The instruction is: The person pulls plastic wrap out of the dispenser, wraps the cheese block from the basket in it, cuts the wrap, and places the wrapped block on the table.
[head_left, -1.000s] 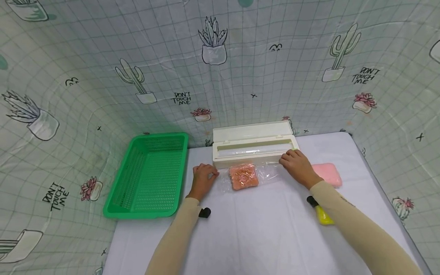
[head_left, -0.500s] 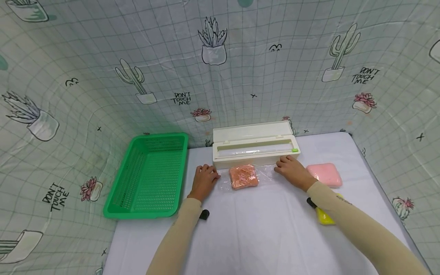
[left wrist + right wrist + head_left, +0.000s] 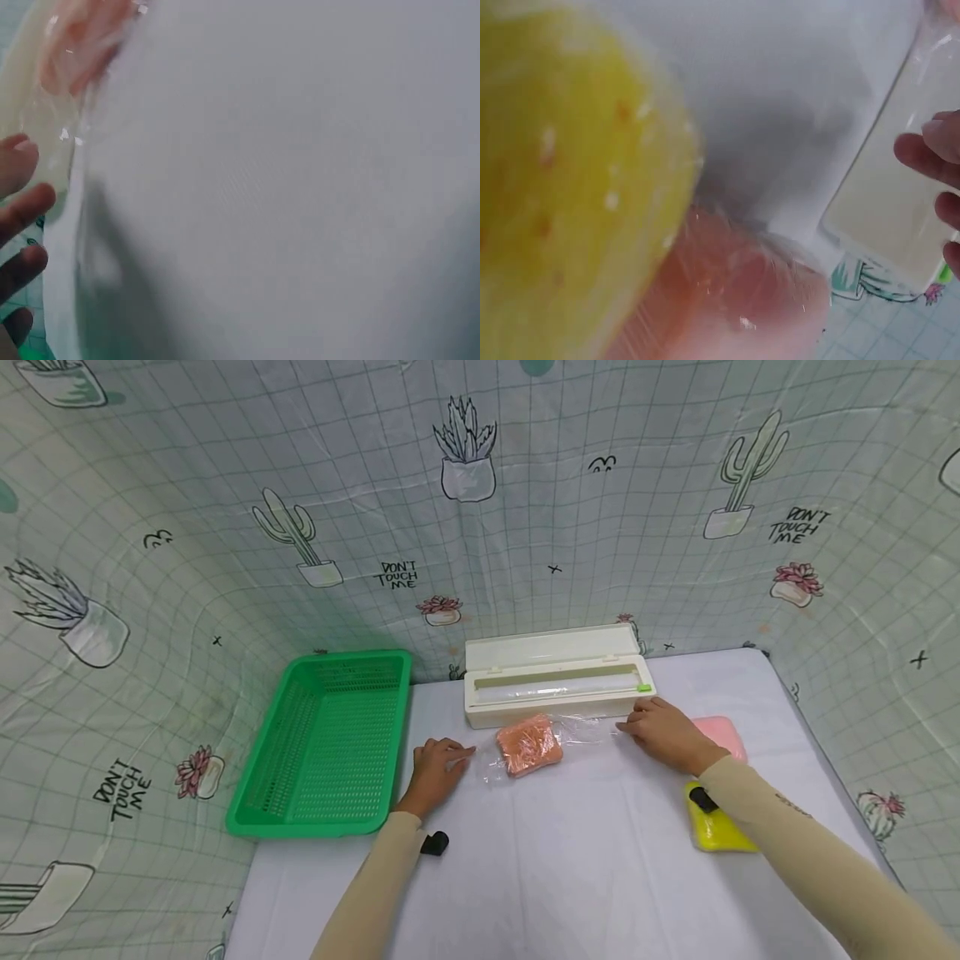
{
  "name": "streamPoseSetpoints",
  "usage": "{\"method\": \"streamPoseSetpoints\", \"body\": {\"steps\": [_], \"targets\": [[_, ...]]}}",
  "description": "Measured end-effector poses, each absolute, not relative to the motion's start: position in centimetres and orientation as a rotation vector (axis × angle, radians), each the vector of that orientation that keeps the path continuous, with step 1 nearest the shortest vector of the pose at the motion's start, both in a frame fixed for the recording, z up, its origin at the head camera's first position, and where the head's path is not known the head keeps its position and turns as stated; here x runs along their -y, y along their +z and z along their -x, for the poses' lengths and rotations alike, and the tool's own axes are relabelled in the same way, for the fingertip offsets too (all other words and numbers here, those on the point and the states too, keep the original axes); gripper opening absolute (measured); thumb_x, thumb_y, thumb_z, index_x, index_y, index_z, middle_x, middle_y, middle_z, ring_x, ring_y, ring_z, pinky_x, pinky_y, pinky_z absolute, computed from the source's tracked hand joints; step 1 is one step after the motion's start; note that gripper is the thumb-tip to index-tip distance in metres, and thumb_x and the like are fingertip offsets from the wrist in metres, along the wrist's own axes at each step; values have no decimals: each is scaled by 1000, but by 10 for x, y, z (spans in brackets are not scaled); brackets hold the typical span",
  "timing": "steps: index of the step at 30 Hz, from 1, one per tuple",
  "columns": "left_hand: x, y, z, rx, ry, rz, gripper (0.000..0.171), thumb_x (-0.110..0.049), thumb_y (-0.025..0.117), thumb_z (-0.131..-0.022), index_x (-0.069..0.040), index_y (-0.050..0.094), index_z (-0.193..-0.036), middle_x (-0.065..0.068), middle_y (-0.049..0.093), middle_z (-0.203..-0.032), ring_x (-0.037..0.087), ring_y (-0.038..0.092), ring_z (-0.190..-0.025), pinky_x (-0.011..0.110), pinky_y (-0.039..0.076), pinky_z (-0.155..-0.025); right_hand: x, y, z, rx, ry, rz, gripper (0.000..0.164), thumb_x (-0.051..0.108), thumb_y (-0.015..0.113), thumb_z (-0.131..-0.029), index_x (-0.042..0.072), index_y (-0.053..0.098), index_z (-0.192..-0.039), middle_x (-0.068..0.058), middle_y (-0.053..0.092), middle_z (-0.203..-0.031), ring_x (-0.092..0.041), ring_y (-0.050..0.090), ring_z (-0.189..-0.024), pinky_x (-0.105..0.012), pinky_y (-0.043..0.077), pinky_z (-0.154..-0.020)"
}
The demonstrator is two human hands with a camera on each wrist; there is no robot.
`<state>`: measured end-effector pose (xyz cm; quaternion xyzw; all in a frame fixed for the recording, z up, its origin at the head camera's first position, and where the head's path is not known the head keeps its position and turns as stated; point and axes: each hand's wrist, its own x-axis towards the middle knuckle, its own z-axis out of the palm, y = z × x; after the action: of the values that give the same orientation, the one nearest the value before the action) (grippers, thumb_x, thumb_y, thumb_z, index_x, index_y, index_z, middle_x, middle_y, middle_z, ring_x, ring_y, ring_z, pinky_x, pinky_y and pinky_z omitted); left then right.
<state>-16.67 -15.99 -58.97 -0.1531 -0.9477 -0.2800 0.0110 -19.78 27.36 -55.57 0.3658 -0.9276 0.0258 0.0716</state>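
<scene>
An orange rounded slab (image 3: 529, 745), kind unclear, lies tilted on the table in clear cling film (image 3: 581, 729). My right hand (image 3: 667, 733) is at the film's right end and appears to pinch it between thumb and forefinger. In the right wrist view these fingertips nearly meet. My left hand (image 3: 433, 774) is beside the film's left end, its fingers spread and apart from the film; the left wrist view shows a gap between thumb and fingers. Right behind the slab stands a white cling film dispenser (image 3: 558, 706), lid up, with a roll inside and a green slider (image 3: 643, 687).
A green plastic basket (image 3: 341, 752) stands at the left. On the right, partly under my right arm, are a pink film-wrapped slab (image 3: 723, 735) and a yellow one (image 3: 716, 833). A patterned cloth wall (image 3: 525, 552) rises behind the table.
My left hand has moved left and toward me, away from the film. My right hand went left, then right again. The slab has turned, its right side now farther back.
</scene>
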Motion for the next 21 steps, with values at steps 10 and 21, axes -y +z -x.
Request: {"method": "streamPoseSetpoints", "body": {"steps": [10, 21], "targets": [[117, -561, 163, 2810, -784, 402, 37, -20, 79, -96, -11, 75, -131, 9, 72, -122, 30, 61, -115, 50, 43, -98, -230, -549, 197, 2584, 269, -1102, 47, 19, 87, -86, 2, 73, -127, -16, 72, -124, -37, 67, -113, -55, 54, -96], [69, -570, 158, 3001, -45, 652, 72, -57, 78, -91, -19, 59, -149, 1, 59, -144, 24, 51, -131, 44, 40, -111, -155, -572, 196, 2720, 121, -1248, 85, 44, 89, -82, 2, 58, -148, -15, 58, -151, -36, 55, -137, -51, 43, -115]]}}
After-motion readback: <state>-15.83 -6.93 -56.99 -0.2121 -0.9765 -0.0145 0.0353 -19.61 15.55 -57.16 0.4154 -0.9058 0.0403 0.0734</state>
